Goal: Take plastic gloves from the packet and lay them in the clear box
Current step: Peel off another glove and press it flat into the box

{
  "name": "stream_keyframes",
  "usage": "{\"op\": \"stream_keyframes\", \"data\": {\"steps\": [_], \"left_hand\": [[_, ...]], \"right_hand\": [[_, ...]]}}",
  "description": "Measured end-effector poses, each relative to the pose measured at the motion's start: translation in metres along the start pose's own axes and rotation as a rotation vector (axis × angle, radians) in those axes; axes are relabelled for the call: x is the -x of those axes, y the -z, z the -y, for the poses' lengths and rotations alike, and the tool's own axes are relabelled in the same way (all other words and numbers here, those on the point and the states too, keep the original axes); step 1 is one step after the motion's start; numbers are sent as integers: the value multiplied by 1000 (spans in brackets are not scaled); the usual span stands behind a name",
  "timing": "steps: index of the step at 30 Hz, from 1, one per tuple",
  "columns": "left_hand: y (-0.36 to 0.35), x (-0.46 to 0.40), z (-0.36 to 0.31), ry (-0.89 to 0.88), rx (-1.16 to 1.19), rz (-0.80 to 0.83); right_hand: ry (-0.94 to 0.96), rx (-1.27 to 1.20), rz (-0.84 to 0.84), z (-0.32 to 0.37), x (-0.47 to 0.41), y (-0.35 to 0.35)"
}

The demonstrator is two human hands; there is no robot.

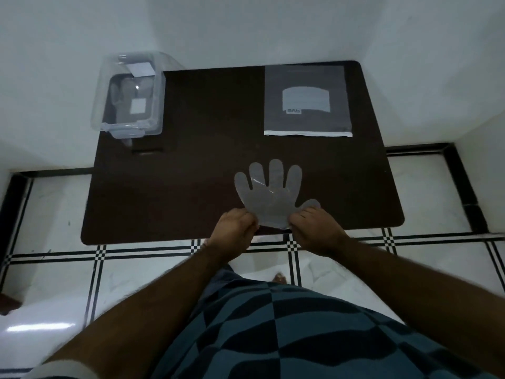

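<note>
Clear box (128, 97): we see it at the far left corner of the dark table (191, 165), overhanging the left edge a little, its lid open and standing up behind it; pale glove shapes show through its wall.
Left hand (235, 228): we see it near the front edge of the table, fingers curled and pinching the left side of the glove's cuff.
Plastic glove (269, 192): we see it between our two hands, spread flat over the table, fingers pointing to the far edge and thumb out to the right; whether it touches the tabletop we cannot tell.
Right hand (314, 228): we see it just right of the cuff, fingertips pinching the cuff's right side below the thumb.
Packet (307, 101): we see it flat at the far right corner, well apart from the glove, a white strip along its near edge.
</note>
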State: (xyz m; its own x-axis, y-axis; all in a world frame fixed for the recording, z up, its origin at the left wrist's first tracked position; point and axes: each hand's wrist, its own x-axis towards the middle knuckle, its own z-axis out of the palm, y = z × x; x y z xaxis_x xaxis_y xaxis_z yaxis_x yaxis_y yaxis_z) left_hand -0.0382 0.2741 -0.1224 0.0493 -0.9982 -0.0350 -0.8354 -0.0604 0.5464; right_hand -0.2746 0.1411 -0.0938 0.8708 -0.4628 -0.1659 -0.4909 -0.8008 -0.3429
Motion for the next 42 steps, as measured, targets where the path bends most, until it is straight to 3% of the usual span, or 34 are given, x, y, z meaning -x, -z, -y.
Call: {"op": "stream_keyframes", "data": {"steps": [5, 8, 13, 16, 23, 30, 37, 42], "left_hand": [[58, -23, -1, 209, 414, -78], [99, -43, 11, 247, 585, -224], [174, -75, 47, 283, 606, -272], [230, -90, 78, 247, 617, -284], [338, -129, 166, 246, 599, -337], [419, -170, 254, 235, 531, -362], [474, -216, 328, 275, 432, -384], [497, -223, 347, 174, 522, -487]], "right_hand": [[-49, -276, -124, 17, -36, 43], [-79, -460, -266, 28, -73, 73], [-303, -782, -368, 48, -149, 118], [-368, -999, -328, 65, -209, 148], [-386, -1228, -271, 114, -340, 203], [-283, -1014, -157, 150, -455, 228], [-253, -827, -241, 175, -556, 247], [-213, -795, -334, 185, -591, 251]]}}
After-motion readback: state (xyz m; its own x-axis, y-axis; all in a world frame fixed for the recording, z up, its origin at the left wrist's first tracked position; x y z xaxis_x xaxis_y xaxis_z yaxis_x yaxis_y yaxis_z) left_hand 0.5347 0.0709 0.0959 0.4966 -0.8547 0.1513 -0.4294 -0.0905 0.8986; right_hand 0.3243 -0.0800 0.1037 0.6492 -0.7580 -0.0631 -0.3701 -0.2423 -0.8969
